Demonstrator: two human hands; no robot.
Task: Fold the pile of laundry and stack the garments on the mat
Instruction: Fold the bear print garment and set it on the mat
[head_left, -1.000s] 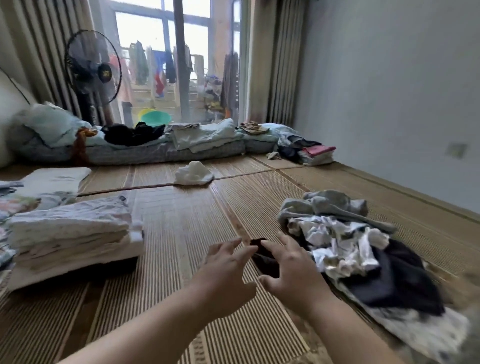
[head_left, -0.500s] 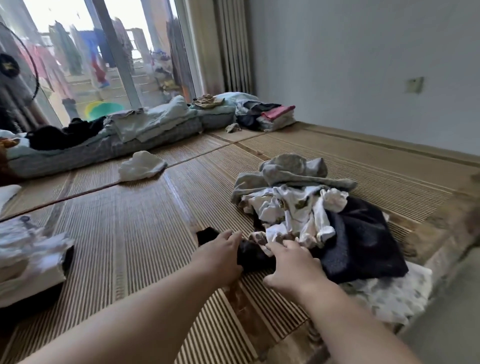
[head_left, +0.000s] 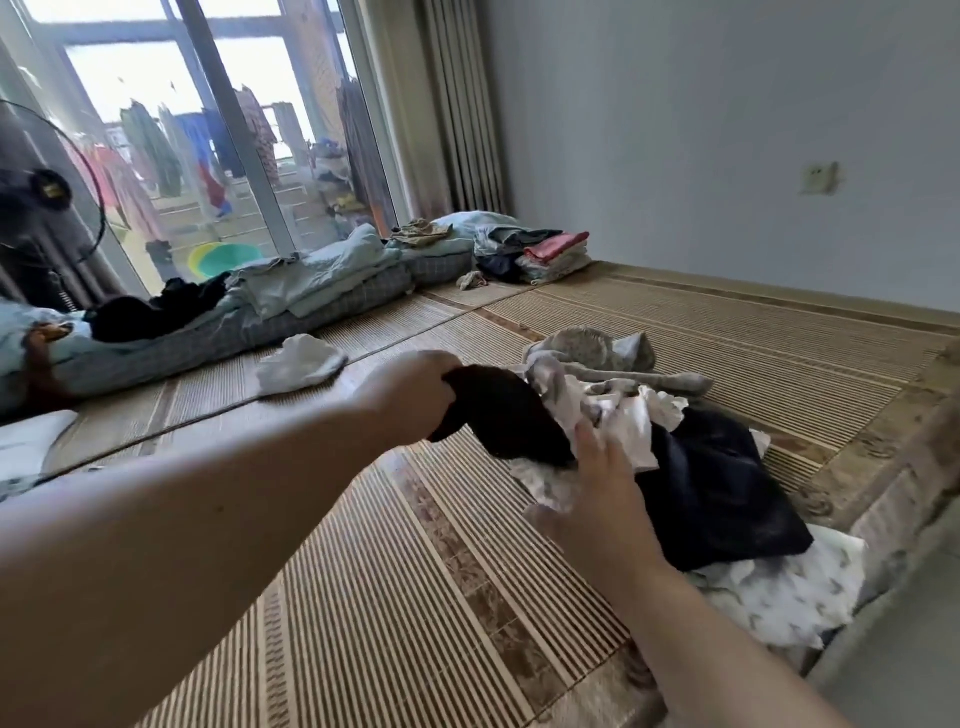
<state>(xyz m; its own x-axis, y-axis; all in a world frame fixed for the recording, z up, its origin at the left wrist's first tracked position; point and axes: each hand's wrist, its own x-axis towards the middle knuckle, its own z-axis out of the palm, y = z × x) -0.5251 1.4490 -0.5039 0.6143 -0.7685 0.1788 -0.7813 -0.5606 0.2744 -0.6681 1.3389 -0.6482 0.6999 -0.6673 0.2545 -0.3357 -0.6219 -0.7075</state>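
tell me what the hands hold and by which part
The left hand grips the dark garment by one bunched end; the right hand is too blurred to tell.

Left hand (head_left: 410, 387) is gripping a dark garment (head_left: 511, 423) at the laundry pile's (head_left: 717, 493) left edge; right hand (head_left: 597, 478) is touching the pile.

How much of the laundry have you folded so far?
Little shows as done: only a white corner of what may be a folded stack peeks in at the left edge. In hand: the left hand grips a dark garment, with the right hand at its other end. Left to do: fold that one, then the pile of grey, white and navy clothes on the mat.
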